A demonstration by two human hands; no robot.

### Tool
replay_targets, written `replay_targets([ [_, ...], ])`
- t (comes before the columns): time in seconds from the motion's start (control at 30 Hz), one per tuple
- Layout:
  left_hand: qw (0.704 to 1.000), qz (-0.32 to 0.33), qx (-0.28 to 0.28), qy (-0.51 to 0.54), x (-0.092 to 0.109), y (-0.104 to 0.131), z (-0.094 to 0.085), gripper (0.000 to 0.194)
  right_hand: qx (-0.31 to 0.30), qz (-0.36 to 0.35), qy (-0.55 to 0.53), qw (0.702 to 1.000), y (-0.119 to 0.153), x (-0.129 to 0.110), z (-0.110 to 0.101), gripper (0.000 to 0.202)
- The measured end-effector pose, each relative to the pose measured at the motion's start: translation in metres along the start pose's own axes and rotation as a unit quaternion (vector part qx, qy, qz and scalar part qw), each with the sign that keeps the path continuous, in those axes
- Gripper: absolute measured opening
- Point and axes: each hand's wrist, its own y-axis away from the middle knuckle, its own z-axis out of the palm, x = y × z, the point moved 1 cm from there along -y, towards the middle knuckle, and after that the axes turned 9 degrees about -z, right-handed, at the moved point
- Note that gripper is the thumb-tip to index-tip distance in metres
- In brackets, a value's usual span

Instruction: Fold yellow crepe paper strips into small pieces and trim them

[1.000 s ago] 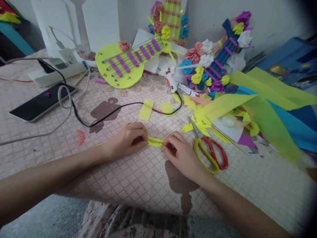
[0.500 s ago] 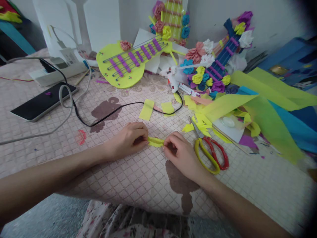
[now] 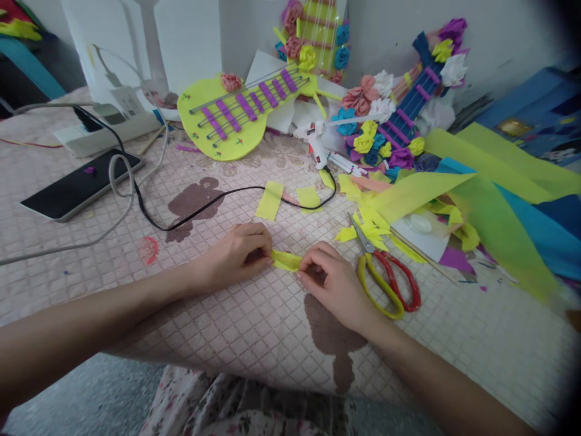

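Observation:
A narrow piece of yellow crepe paper [image 3: 285, 261] stretches between my two hands, just above the quilted cloth [image 3: 254, 315]. My left hand [image 3: 238, 254] pinches its left end, and my right hand [image 3: 333, 281] pinches its right end. Both hands are closed, with the paper's ends hidden in the fingertips. Beside my right hand lie scissors [image 3: 379, 266] with one yellow and one red handle. Beyond the hands, two cut yellow pieces, one a rectangle [image 3: 269, 200] and one a smaller square [image 3: 308, 198], rest near a black cord [image 3: 240, 190].
A white glue gun [image 3: 318, 145] stands at the back on that cord. Behind are a yellow paper guitar [image 3: 227, 118] and a blue one [image 3: 411, 100] with paper flowers. Crepe strips [image 3: 499, 224] heap up on the right. A phone [image 3: 82, 184] and a power strip [image 3: 106, 133] lie left.
Both hands hold nearly the same place. The yellow paper between them looks slightly wider and more opened out. The whole view has shifted a little.

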Motion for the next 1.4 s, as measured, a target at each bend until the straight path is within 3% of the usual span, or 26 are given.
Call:
replay_targets([
  [0.93, 0.999, -0.03, -0.018, 0.014, 0.002, -0.0005, -0.0019, 0.009, 0.007, 0.005, -0.001, 1.0, -0.0003, -0.001, 0.0018, 0.014],
  [1.4, 0.999, -0.05, 0.02, -0.005, 0.0037, -0.0024, 0.0045, 0.008, 0.014, 0.013, 0.05, 0.999, -0.0028, -0.0015, 0.0066, 0.015],
])
